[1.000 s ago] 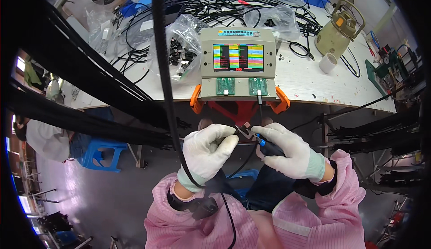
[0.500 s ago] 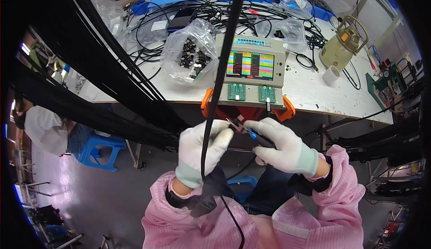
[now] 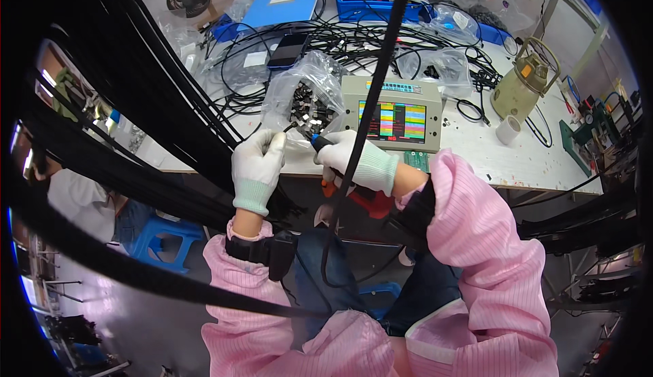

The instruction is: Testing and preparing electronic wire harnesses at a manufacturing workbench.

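My left hand (image 3: 260,163), in a white glove with a green cuff, is closed in a pinch at the front of a clear plastic bag (image 3: 274,113). What it pinches, if anything, is too small to make out. My right hand (image 3: 348,156), gloved alike, is closed around a small tool with a black and blue handle (image 3: 318,140); its metal end does not show clearly. Inside the bag lie many small black and silver connectors (image 3: 309,108). A black cable (image 3: 377,78) hangs down in front of my right wrist. Behind that wrist, a tester (image 3: 435,105) with a lit colour screen is partly hidden.
Thick bundles of black cable (image 3: 146,71) hang at my left. On the white table (image 3: 469,163) lie tangled cables (image 3: 354,37), a blue folder (image 3: 282,6) and a blue bin (image 3: 381,13). A beige pot (image 3: 513,91) and white roll (image 3: 508,130) stand at right. A blue stool (image 3: 163,237) stands left.
Both hands have moved from in front of the tester, up and left to the connector bag. The tool has gone along in my right hand. The hanging cable has swung.
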The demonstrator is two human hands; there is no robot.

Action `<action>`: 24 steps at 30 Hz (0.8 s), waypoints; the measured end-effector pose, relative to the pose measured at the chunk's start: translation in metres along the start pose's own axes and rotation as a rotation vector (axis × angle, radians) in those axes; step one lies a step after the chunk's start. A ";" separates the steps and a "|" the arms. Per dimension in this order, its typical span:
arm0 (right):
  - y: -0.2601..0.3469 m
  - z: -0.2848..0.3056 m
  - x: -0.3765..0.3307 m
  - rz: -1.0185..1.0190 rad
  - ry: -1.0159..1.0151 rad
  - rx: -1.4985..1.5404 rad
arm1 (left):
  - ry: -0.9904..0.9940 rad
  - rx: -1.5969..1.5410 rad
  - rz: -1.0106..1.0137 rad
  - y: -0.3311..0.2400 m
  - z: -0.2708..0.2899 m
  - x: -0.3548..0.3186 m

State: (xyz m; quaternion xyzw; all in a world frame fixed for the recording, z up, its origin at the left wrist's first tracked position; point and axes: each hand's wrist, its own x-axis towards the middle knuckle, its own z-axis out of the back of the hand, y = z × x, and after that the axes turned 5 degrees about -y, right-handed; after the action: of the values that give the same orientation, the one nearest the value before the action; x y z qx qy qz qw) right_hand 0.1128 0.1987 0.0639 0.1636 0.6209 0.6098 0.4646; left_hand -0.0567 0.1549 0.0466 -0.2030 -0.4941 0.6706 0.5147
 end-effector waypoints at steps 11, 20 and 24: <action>-0.024 0.055 -0.064 0.344 -0.267 0.193 | 0.234 -0.153 -0.024 -0.004 -0.013 -0.026; -0.153 0.169 -0.127 0.347 -1.137 -1.312 | 0.905 -0.210 -0.303 -0.077 -0.099 -0.077; -0.122 0.144 -0.148 0.625 -1.013 -0.958 | 0.975 -0.190 -0.328 -0.094 -0.126 -0.078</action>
State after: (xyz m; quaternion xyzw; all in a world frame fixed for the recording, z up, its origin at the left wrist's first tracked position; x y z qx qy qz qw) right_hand 0.3450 0.1466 0.0342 0.3722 -0.0755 0.7661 0.5185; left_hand 0.1181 0.1407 0.0554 -0.4572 -0.2811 0.3612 0.7626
